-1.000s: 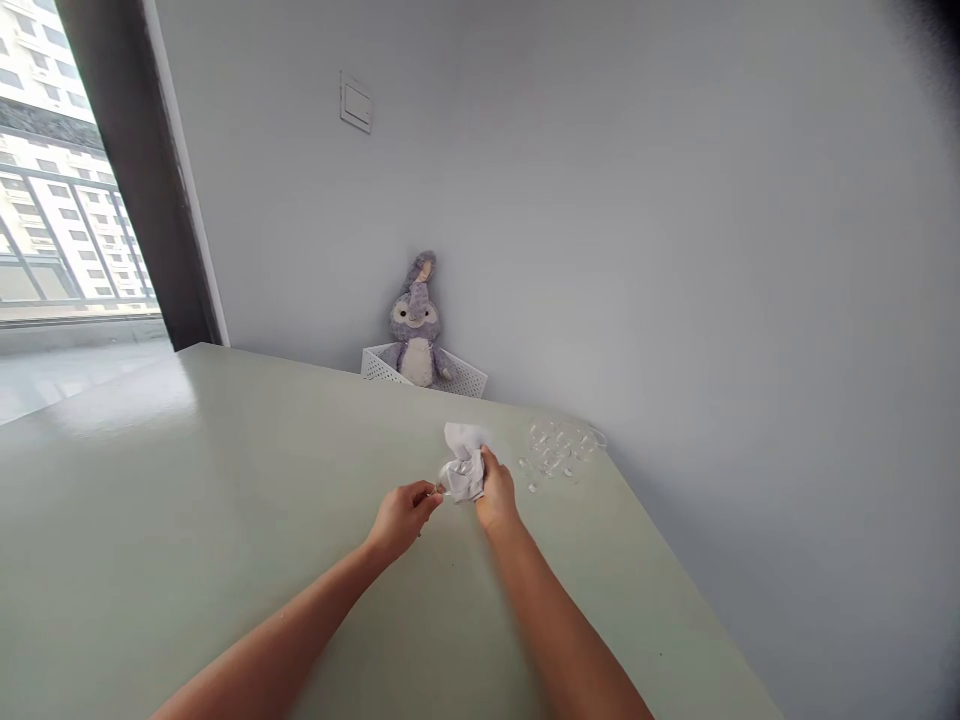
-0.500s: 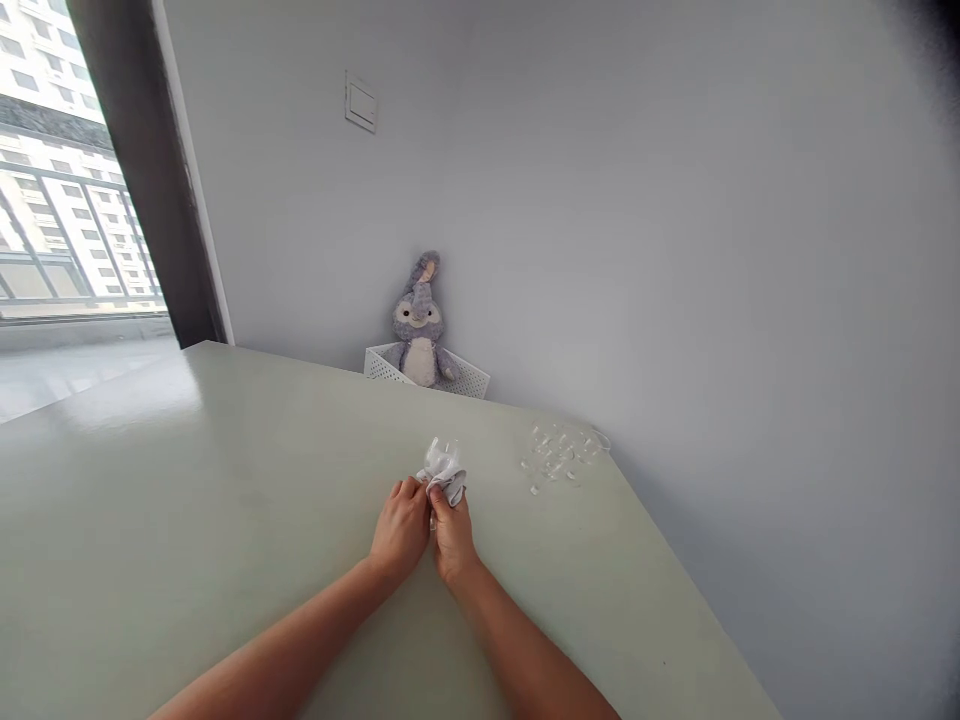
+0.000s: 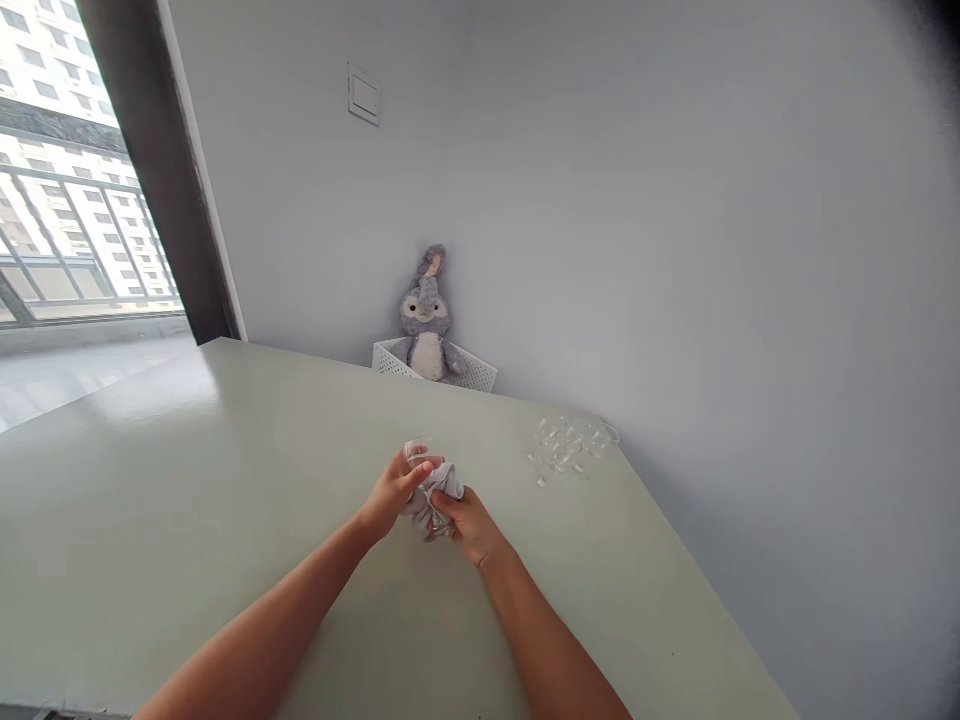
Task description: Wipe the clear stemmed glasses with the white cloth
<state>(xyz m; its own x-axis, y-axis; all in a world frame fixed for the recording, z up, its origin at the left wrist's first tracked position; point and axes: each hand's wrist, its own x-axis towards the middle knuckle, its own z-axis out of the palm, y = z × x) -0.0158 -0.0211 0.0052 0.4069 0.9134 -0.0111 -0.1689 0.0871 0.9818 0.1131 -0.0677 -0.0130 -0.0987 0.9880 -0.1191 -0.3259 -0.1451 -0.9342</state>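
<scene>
Nearest, rising from the bottom edge of the frame, the left forearm point(image 3: 289, 610) and the right forearm point(image 3: 529, 620), both bare, coming together a little below the centre. There, left hand point(image 3: 390, 495) curled around the bowl of a clear stemmed drinking glass point(image 3: 418, 450), thumb on the near side, fingers partly visible through the wall of it. Right hand point(image 3: 471, 525) closed on a pale grey cloth point(image 3: 448, 482), thumb pressing a fold against the lower part of the same glass; other fingers mostly hidden, so cannot tell their exact placing. Rim toward the top of the frame, foot toward the bottom, cloth bunched between, seemingly around the stem. Judging from this, wiping in progress rather than finished: glass not yet let go, cloth not yet put aside. Impossible to tell the portion already rubbed. Underneath, a glossy pale green tabletop point(image 3: 247, 480). Farther, right of the centre, near the table corner, a cluster of small clear pieces point(image 3: 566, 448), well apart from both hands, too faint for a certain name; cannot tell whether already wiped. Beyond the far edge, in the middle of the frame, a white perforated basket point(image 3: 478, 374) with a grey plush rabbit point(image 3: 427, 352) sitting inside. Behind, a plain pale wall point(image 3: 637, 250) with a light switch point(image 3: 365, 96) at upper left; farthest, past a dark door frame point(image 3: 161, 170), a balcony railing point(image 3: 82, 181) and apartment buildings point(image 3: 45, 60).
</scene>
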